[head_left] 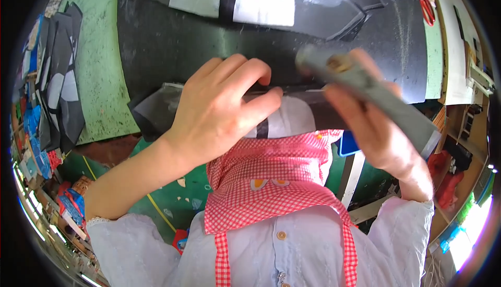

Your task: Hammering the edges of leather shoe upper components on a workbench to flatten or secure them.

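Observation:
My left hand [224,99] is bent over a black sheet piece with a white patch [292,115] at the near edge of the table. Its fingers curl down and the thumb lies along the piece's upper edge. What is under the fingertips is hidden. My right hand [373,125] is closed around a long grey bar-shaped tool [376,91], raised over the right side of the piece. A round brown spot, like wood, shows near the tool's far end. Hand and tool are smeared by motion.
A black mat [172,47] covers the middle of the green table [102,62]. More black pieces with white patches [261,0] lie at the far side, others [60,78] at the left. Red-handled scissors [428,11] rest at the far right, near wooden shelves [459,125].

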A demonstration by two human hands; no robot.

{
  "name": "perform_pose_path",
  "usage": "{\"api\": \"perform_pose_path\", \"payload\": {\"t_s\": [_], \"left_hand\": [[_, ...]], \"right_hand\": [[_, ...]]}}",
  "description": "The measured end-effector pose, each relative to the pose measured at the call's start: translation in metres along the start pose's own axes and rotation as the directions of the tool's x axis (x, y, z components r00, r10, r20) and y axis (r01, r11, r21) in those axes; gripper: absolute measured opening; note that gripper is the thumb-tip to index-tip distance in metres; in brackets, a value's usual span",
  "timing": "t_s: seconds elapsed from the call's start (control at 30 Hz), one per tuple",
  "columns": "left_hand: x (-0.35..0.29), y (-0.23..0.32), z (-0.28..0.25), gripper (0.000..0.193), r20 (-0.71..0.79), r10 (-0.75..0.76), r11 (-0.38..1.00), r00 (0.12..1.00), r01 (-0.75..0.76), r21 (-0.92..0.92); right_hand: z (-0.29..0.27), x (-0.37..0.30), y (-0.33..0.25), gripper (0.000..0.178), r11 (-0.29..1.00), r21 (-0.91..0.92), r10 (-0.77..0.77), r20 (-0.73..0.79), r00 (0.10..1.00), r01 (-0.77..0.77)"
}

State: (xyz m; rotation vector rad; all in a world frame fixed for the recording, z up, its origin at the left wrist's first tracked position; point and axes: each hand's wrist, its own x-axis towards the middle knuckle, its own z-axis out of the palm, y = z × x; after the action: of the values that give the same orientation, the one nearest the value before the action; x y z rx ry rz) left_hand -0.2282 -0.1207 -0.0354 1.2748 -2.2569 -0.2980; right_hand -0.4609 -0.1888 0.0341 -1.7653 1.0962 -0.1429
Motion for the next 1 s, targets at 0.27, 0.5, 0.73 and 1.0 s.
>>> {"api": "perform_pose_path", "payload": {"t_s": [0.27, 0.5, 0.73, 1.0], "left_hand": [[-0.010, -0.014, -0.014, 0.021, 0.075, -0.190, 0.963, 0.979, 0.200, -0.179], [-0.014, -0.023, -0.026, 0.020, 0.125, -0.202, 0.962, 0.971, 0.221, -0.162], [-0.030, -0.015, -0.017, 0.028, -0.039, -0.009, 0.998, 0.999, 0.011, 0.062], [-0.039, -0.036, -0.033, 0.022, 0.040, -0.138, 0.979, 0.990, 0.142, -0.148]], "right_hand": [[0.006, 0.004, 0.005, 0.019, 0.919, -0.166, -0.357, 0.034, 0.933, 0.358], [0.011, 0.005, -0.002, 0.031, 0.980, -0.059, -0.163, 0.300, 0.940, 0.189], [0.026, 0.012, -0.010, 0.027, 0.962, -0.200, -0.133, 0.253, 0.958, 0.187], [0.034, 0.025, -0.003, 0.030, 0.816, -0.287, -0.494, 0.103, 0.863, 0.502]]}}
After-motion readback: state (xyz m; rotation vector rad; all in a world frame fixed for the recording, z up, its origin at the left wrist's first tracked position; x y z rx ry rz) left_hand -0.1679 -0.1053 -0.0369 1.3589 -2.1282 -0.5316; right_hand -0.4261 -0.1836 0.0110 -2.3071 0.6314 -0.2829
